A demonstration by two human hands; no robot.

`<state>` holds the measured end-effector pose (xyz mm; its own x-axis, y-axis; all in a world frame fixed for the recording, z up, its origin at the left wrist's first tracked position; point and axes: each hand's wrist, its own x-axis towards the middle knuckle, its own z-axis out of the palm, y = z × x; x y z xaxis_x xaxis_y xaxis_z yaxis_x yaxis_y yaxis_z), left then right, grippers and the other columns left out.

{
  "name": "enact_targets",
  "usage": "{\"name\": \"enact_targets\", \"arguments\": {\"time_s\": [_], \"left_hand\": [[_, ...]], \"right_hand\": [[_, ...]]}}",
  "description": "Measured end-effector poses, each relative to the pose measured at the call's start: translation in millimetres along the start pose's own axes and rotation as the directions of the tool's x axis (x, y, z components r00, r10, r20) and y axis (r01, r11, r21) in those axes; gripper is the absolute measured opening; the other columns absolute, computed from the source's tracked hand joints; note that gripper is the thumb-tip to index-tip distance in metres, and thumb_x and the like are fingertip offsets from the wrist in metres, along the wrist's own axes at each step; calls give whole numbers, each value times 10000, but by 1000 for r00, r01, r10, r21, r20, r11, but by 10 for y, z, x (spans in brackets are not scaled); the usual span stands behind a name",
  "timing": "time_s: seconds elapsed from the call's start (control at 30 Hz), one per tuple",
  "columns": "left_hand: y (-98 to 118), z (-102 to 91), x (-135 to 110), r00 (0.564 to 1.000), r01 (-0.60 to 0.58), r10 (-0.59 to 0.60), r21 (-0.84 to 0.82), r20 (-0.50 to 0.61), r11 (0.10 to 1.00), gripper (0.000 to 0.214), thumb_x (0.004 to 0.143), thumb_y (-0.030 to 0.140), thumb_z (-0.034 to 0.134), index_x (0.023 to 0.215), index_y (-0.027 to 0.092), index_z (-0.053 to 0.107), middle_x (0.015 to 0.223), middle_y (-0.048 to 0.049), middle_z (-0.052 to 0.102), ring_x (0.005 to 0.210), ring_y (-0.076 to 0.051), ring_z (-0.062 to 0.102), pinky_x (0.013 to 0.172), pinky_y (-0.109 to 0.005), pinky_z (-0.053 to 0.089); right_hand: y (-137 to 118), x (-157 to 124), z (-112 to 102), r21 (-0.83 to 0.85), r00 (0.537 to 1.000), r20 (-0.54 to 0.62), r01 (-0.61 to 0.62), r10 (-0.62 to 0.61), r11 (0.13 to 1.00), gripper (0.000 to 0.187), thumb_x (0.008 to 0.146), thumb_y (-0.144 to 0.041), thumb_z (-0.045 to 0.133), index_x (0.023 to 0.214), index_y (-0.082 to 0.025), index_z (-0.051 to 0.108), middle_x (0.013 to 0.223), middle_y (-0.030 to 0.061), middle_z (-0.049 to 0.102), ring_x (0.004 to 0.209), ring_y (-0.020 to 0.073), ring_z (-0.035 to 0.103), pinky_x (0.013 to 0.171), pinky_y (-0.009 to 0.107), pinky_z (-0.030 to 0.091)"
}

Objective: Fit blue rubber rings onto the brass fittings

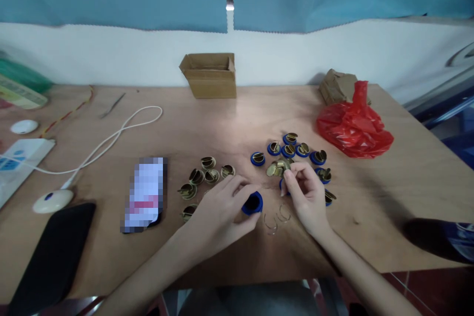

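Between the thumb and fingers of my left hand [225, 207] is a round blue cap [255, 204] with a dark hollow middle. My right hand [307, 195] pinches a brass-coloured metal piece [277, 168] with thumb and forefinger. A bit of blue shows by its lower fingers; I cannot tell whether they touch it. Thin wire rings [271, 227] lie on the table between my hands. Several brass pieces [212, 176] in pale round bases sit left of my left hand. Beyond my right hand are several blue caps [258, 159] fitted with brass pieces.
An open cardboard box [214, 81] stands at the wall. A red plastic bag [353, 128] and crumpled brown paper [336, 86] lie back right. To the left are a lit phone [143, 195], a black phone-shaped object [55, 256] and a white cable [111, 136]. A dark bottle-like object [429, 239] lies right.
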<state>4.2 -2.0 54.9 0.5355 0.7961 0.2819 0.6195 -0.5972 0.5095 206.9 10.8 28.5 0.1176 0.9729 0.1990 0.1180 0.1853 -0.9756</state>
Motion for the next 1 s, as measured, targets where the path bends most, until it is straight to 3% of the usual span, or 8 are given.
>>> {"name": "enact_targets", "arguments": {"time_s": [0.4,0.57,0.67,0.73,0.83,0.9,1.0], "left_hand": [[-42,86,-9,998,16,-17,21,62,1000,160,850,192,641,1010,191,648,993,-65,667,923,-249,641,838,-438,548],[-26,67,-3,999,29,-29,-3,15,1000,370,836,355,736,1141,186,611,1155,-104,653,1040,-291,635,901,-469,541],[-23,60,6,996,67,-71,-63,-59,996,382,900,368,681,1219,190,571,1226,-115,639,1131,-290,621,956,-457,528],[-27,67,9,990,86,-99,-128,-101,988,297,961,307,599,1236,202,561,1229,-102,653,1154,-261,624,968,-423,524],[-27,87,8,979,125,-156,-219,-131,968,213,998,273,533,1198,218,583,1149,-66,711,1052,-218,674,898,-370,545],[-18,98,5,972,170,-206,-267,-114,949,185,1005,271,515,1160,224,604,1072,-43,740,946,-199,701,827,-344,556],[5,99,0,969,205,-237,-325,-63,923,209,1015,266,484,1185,226,599,1082,-44,741,936,-189,714,816,-332,565]], "right_hand": [[32,-8,-15,-33,999,33,15,-14,999,168,965,-323,600,847,-226,530,628,-60,488,518,105,481,501,245,376],[32,-29,10,-65,995,71,74,-70,995,169,975,-281,581,831,-226,514,647,-63,460,514,95,456,486,232,372],[38,-58,17,-165,979,106,189,-173,968,136,981,-229,553,853,-228,508,671,-51,490,539,103,488,504,232,403],[41,-87,18,-262,939,150,338,-308,904,105,971,-183,548,883,-229,515,711,-33,542,574,113,531,531,237,435],[44,-133,28,-344,829,252,559,-499,755,87,959,-136,549,954,-223,541,715,-18,584,578,124,550,529,240,453],[51,-158,41,-344,764,307,646,-568,682,92,957,-122,553,992,-208,555,704,-7,607,571,133,558,517,245,464],[64,-175,54,-368,703,358,711,-615,599,80,960,-122,562,1013,-180,580,728,27,654,602,152,598,540,263,502]]}}
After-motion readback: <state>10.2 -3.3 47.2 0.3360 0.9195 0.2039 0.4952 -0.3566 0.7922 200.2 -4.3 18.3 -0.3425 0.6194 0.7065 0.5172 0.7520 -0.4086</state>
